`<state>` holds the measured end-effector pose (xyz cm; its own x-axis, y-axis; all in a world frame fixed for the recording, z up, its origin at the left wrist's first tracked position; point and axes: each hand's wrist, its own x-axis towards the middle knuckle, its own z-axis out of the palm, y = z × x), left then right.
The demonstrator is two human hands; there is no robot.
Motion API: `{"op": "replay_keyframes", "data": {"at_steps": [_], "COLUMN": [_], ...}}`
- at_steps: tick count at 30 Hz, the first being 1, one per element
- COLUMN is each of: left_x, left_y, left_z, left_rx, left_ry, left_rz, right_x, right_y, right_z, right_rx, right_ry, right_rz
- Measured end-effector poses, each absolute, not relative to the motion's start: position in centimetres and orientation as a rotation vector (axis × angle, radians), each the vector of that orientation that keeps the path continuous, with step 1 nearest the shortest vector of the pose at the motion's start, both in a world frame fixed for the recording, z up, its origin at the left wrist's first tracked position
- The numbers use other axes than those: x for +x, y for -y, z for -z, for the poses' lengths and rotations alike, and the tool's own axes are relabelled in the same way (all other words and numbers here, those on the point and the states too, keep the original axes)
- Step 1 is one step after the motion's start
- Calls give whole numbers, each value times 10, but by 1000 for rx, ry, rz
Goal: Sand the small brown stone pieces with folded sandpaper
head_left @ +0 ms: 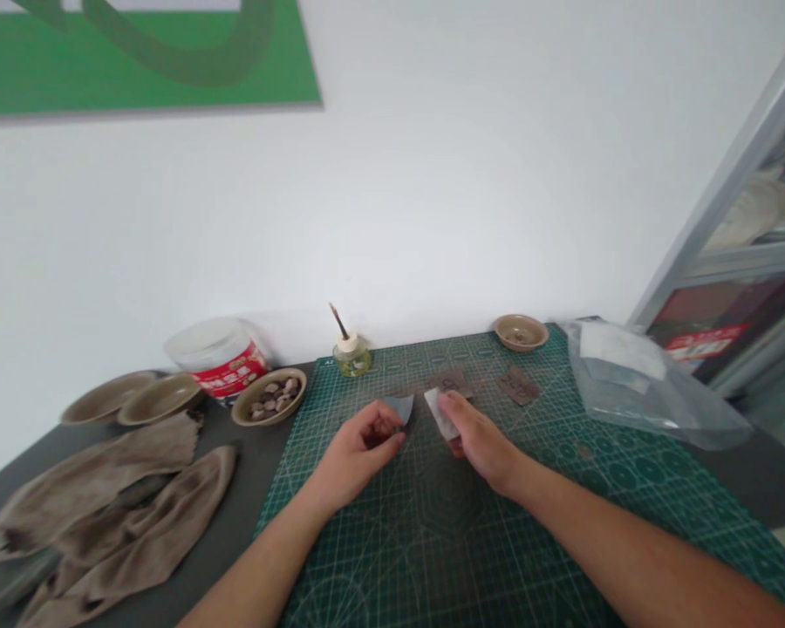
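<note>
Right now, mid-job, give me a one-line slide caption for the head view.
Over a green gridded mat, the right hand grips a small white sheet beside the left hand.

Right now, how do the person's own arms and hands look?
The ungloved left grip and the ungloved right grip are bare human hands. The bare, tapering left forearm and the bare, tapering right forearm show no sleeve within the picture. No watch, bracelet, cable or marking is visible. Blur and hidden parts leave rings uncertain.
</note>
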<state>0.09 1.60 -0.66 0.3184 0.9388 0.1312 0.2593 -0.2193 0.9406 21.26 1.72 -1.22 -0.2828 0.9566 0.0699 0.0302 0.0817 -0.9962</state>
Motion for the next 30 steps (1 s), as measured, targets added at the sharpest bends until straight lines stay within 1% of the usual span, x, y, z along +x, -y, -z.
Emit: {"op": "replay_keyframes", "data": {"at_steps": [4,8,14,19,30], "left_x": [3,7,11,12,15], "left_y": [-14,-11,-9,-9,-2], "left_z": [4,3,3,4,5], "left_rx": [1661,1650,1642,1567,1594], "left_ry": [-1136,-1160,-1159,-1158,-1214], "left_rz": [-970,-999,-1024,-1056,-1177], "right_x": [214,215,211,207,208], "right_y": [-18,-16,-10,-5,-2], "right_z": [9,4,3,4,6], "right_rx": [-959,-966,-811,-776,-801], "right_ry": [1535,1691,1967,2150,2270], "right_rz": [-1235,-1000,-625,-351,-80]}}
